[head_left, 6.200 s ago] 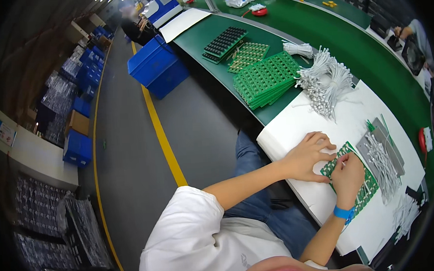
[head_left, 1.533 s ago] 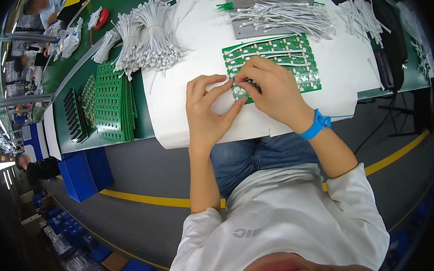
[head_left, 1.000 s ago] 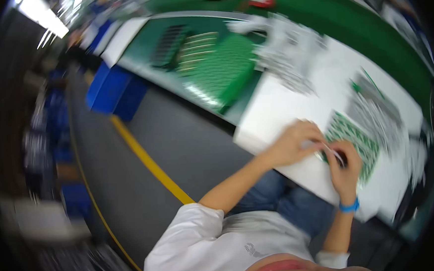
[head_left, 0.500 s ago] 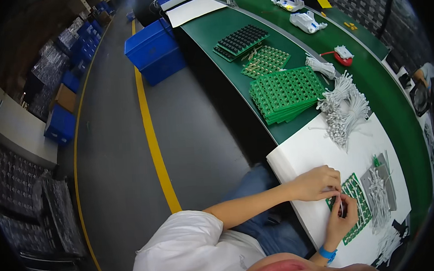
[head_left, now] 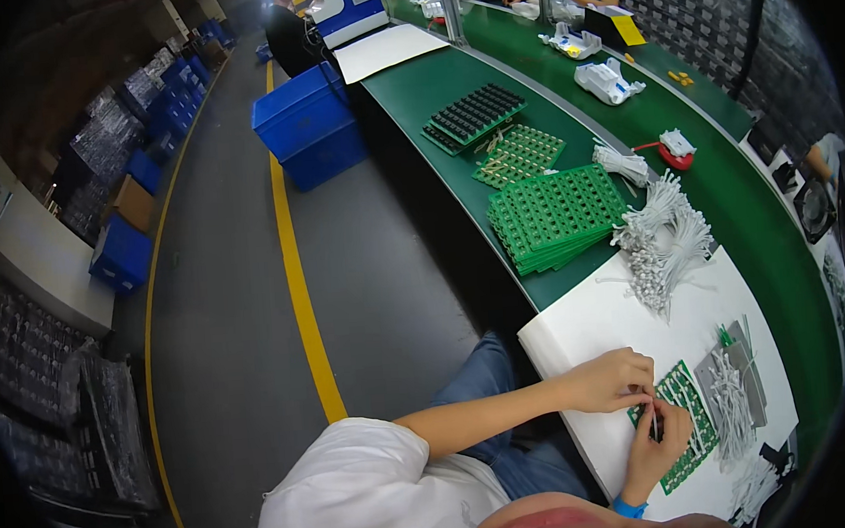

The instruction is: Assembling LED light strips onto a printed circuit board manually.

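My left hand (head_left: 612, 380) and my right hand (head_left: 658, 445) meet over a green circuit board panel (head_left: 702, 433) that lies on white sheeting. Both have their fingers pinched together, tip to tip, at the panel's left edge. Something small, partly dark and partly pale, shows between the right fingers; its kind is too hidden to name. White wires lie in rows across the panel. Right beside it, a loose pile of white wire leads (head_left: 730, 395) rests partly on a flat grey piece (head_left: 754, 389).
Farther along the green bench sit a large bundle of white leads (head_left: 668, 239), stacked green panels (head_left: 560, 212) and panels with black parts (head_left: 479, 110). Blue crates (head_left: 306, 126) stand on the floor at the bench's left. Beyond runs a green conveyor (head_left: 718, 197) carrying white housings (head_left: 609, 82). Other people work farther off.
The view has tilted up a little, so bench items appear lower and people at the far end show more. My hands stay pinched together over the panel, with slight finger movement.
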